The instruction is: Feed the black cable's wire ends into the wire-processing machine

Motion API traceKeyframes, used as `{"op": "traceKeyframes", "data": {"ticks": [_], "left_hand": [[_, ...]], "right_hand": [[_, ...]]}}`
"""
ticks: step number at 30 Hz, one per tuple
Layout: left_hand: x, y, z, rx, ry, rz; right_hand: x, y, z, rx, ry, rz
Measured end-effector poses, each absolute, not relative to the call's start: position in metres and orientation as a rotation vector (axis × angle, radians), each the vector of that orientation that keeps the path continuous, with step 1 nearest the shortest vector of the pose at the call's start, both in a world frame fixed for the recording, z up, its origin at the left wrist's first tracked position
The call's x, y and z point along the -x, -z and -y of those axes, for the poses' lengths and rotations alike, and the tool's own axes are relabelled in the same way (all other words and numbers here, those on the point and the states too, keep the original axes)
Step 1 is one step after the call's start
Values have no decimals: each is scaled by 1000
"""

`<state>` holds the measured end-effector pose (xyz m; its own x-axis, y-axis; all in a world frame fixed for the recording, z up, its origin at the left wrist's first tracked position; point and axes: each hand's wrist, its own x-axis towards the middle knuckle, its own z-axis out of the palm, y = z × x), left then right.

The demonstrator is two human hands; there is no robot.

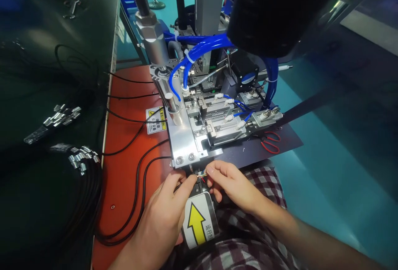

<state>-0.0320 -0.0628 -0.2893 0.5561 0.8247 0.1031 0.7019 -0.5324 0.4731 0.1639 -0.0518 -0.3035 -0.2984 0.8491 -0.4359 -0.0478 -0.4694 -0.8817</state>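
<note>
In front of the machine's near edge, my left hand [166,207] is closed, with thumb and forefinger pinched at the end of a cable. Thin coloured wires [202,174] with shiny tips stick out between my two hands; red and blue strands can be made out. My right hand [231,183] pinches the far side of these wires between thumb and forefinger, its other fingers curled. Just below the hands is a black guide rail [197,189] and a white plate with a yellow arrow [197,224]. What lies inside the left palm is hidden.
The metal machine [186,137] has blue air hoses [211,44] and an upright cylinder [152,40]. Red-handled scissors [270,142] lie on its right. Black cables [137,187] cross the orange board [124,137]; bundles of metal-ended cables [83,158] rest on the dark left table.
</note>
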Motion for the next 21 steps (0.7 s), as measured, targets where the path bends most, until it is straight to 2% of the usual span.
{"op": "traceKeyframes", "data": {"ticks": [21], "left_hand": [[31,291,67,-2314,-436,-1297]], "right_hand": [[-160,305,55,1300,-1783,946]]}}
